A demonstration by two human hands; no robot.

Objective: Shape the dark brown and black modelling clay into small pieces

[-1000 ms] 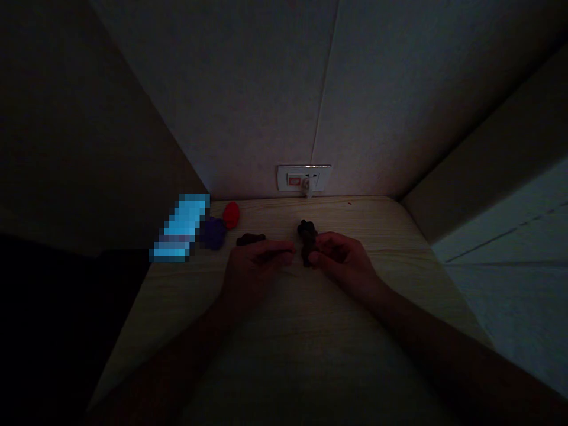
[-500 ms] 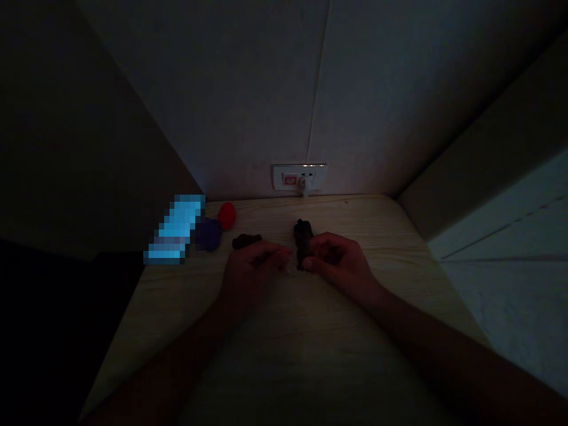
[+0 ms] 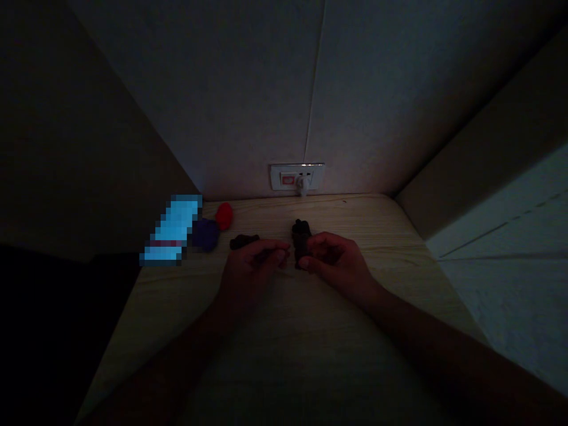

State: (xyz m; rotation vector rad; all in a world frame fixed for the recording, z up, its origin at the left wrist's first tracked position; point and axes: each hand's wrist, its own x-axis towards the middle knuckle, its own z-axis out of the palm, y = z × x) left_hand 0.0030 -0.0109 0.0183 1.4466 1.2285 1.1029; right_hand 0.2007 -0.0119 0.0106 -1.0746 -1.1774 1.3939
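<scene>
In dim light, my right hand [image 3: 339, 257] has its thumb and fingers closed on the right side of a small dark figure [image 3: 302, 236], lumpy like modelling clay, with a rounded top. My left hand [image 3: 255, 263] is just left of it, thumb and fingertips pinched together. Whether a small bit sits in that pinch is too dark to make out. Behind the left knuckles lies a dark brown lump [image 3: 243, 240], partly hidden by the hand. Farther left are a dark blue lump [image 3: 206, 235] and a red lump [image 3: 224, 216], both clay-like.
A glowing, pixelated screen [image 3: 173, 228] is at the left edge of the wooden tabletop [image 3: 284, 355]. Against the back wall is a socket plate [image 3: 275, 177] with a white plug [image 3: 302, 184] in it. A pale panel [image 3: 501, 219] stands on the right.
The whole view has shifted slightly. My left fingertips have moved a little in their pinch beside the dark figure; my right hand keeps its hold.
</scene>
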